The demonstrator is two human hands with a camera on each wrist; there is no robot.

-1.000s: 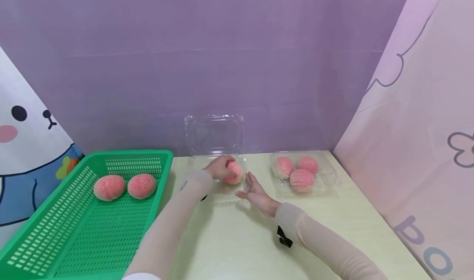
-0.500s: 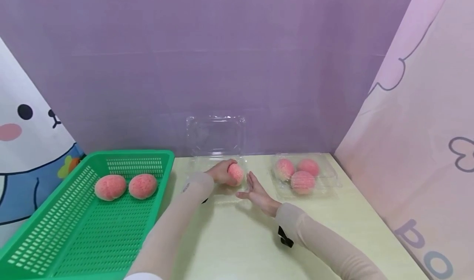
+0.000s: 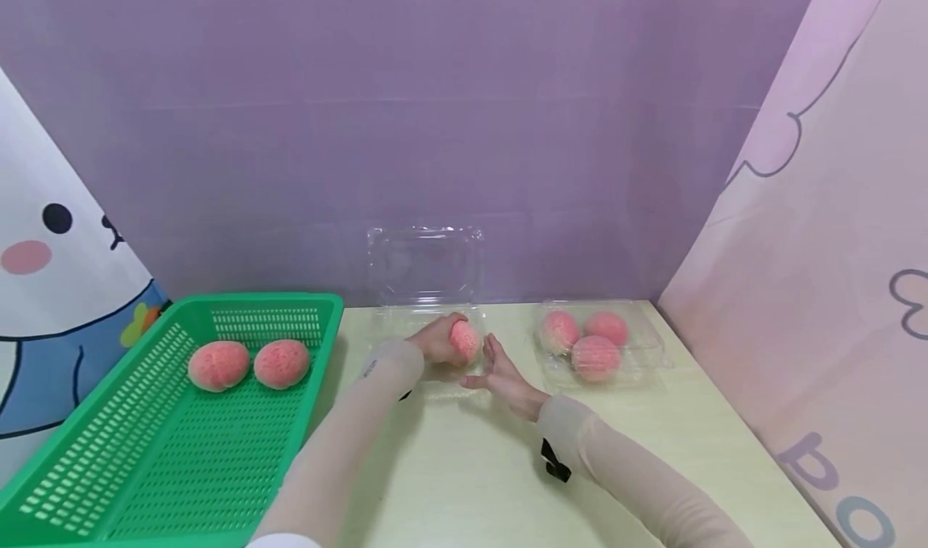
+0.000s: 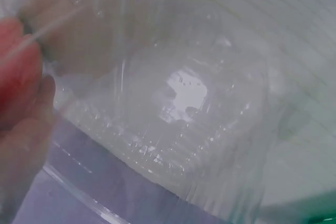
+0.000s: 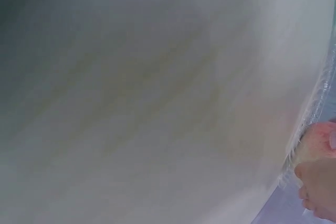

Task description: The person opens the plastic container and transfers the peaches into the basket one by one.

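Note:
In the head view my left hand [image 3: 439,340] grips a pink peach [image 3: 466,341] from its left side, over the base of a clear plastic clamshell box [image 3: 426,267] whose lid stands up at the back. The same peach [image 4: 18,74] shows at the left edge of the left wrist view, with fingers [image 4: 29,137] against it. My right hand [image 3: 505,381] rests by the box's right front edge, fingers extended and thumb apart, holding nothing. Whether the peach touches the box floor I cannot tell.
A green basket [image 3: 290,471] on the left holds two peaches [image 3: 281,363]. To the right stands a second clear box [image 3: 645,338] with three peaches [image 3: 596,359] inside, its lid down. A purple backdrop rises behind the pale table [image 3: 449,475].
My left hand has sunk slightly and shifted a little right with the peach. My right hand has stayed nearly still. The whole head view has drifted slightly.

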